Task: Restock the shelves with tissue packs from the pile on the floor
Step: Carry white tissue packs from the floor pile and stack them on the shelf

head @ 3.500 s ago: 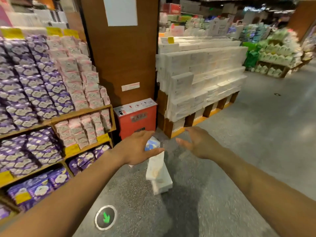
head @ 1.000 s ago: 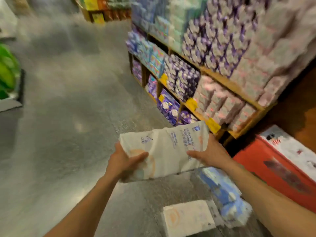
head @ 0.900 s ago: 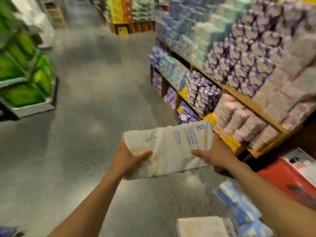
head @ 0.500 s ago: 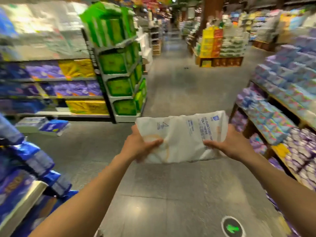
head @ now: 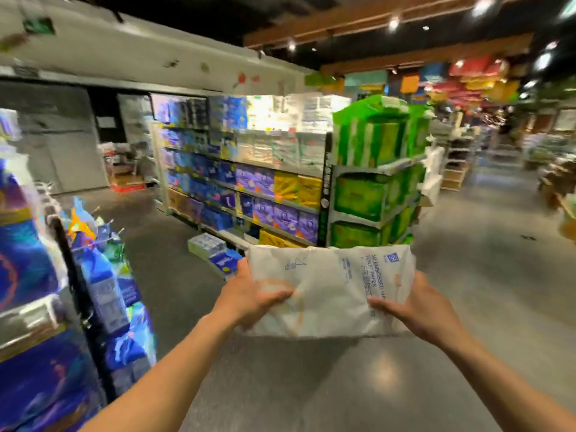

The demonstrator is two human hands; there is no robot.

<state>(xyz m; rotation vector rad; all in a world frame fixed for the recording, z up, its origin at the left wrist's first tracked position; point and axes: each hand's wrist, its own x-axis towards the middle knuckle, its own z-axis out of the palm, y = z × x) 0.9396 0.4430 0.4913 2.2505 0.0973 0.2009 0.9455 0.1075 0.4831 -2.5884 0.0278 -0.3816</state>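
— Obstructions?
— Green display (head: 374, 185) ahead, shelves (head: 246, 182) left of it, loose packs (head: 212, 249) at their foot.
— Clearance?
— Floor (head: 486, 269) open on the right.
— Pack?
— Left hand (head: 249, 299) and right hand (head: 420, 307) grip the pack (head: 330, 294) by its ends, before me.

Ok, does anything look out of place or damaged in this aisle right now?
Yes: loose packs lie on the floor at the foot of the far shelving, off any shelf. The white tissue pack gripped by the left hand and right hand looks creased.
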